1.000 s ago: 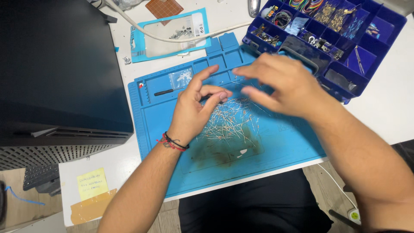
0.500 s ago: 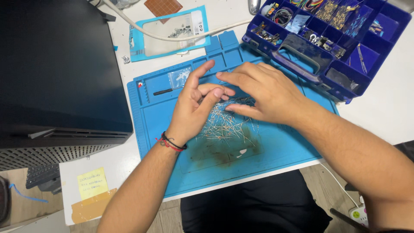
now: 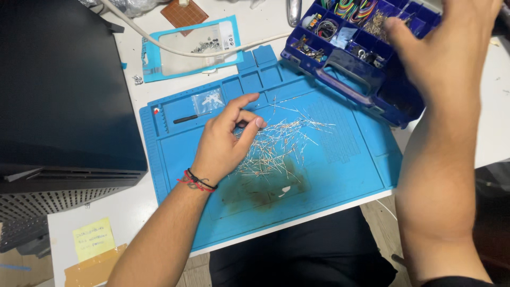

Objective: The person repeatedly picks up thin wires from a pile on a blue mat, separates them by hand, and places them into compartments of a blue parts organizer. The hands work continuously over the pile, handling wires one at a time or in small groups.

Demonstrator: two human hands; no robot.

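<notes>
My left hand [image 3: 226,141] rests on the blue mat [image 3: 350,159], fingers pinched narrow beside the pile of wire leads [image 3: 279,146] to pick from it. My right hand [image 3: 443,50] hovers spread wide over the parts box [image 3: 345,79].

Resistors [image 3: 281,143] lie on mat [image 3: 345,175], organizer box [image 3: 361,48] behind.

Backdrop from my feed: white desk, dark box on the left.

I see a white desktop [image 3: 255,24] under even light, a big black case [image 3: 58,90] with a perforated grey side filling the left, a yellow sticky note [image 3: 94,239] near the desk's front edge, and wood-tone floor [image 3: 378,212] below.
</notes>
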